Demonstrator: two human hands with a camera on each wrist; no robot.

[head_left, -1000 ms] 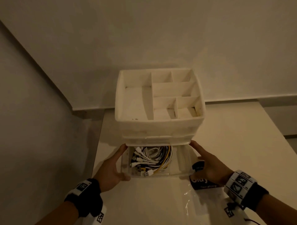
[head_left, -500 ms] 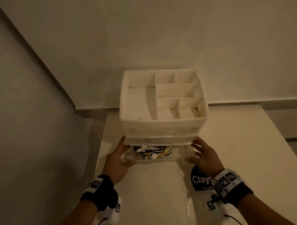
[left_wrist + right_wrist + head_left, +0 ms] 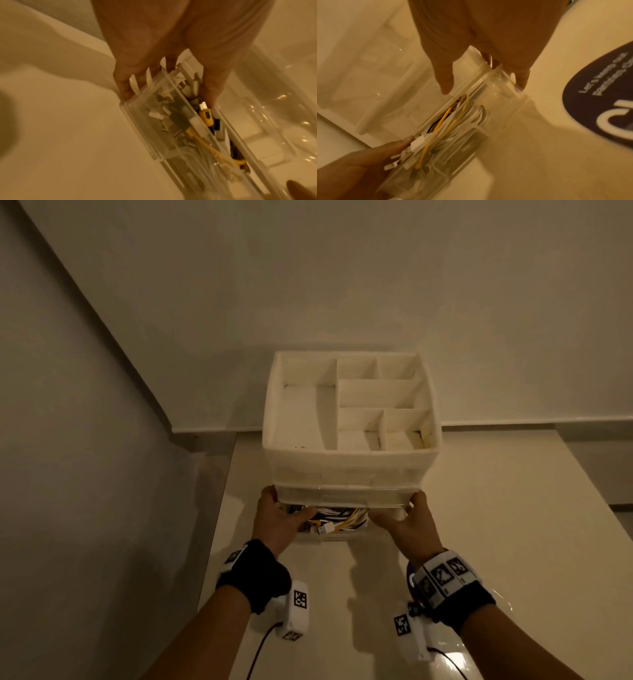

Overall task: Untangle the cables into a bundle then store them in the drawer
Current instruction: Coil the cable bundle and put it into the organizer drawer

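A white organizer (image 3: 349,470) with empty divided top compartments stands on the table. Its clear bottom drawer (image 3: 337,534) sticks out only a little at the front. A bundle of white, yellow and dark cables (image 3: 342,517) lies inside it, mostly hidden under the organizer. My left hand (image 3: 291,506) grips the drawer's left front corner, thumb over the rim on the cables (image 3: 205,116), fingers (image 3: 124,88) outside the wall. My right hand (image 3: 397,510) grips the right front corner, thumb (image 3: 445,81) above the rim of the drawer (image 3: 501,86) and fingers outside.
The pale glossy table (image 3: 513,508) ends at a wall close on the left and another behind the organizer. A dark round sticker with white lettering (image 3: 599,94) lies on the table near my right wrist.
The drawer has slid back under the organizer, from well pulled out to almost closed. Both hands moved forward with it and now hold its front corners.
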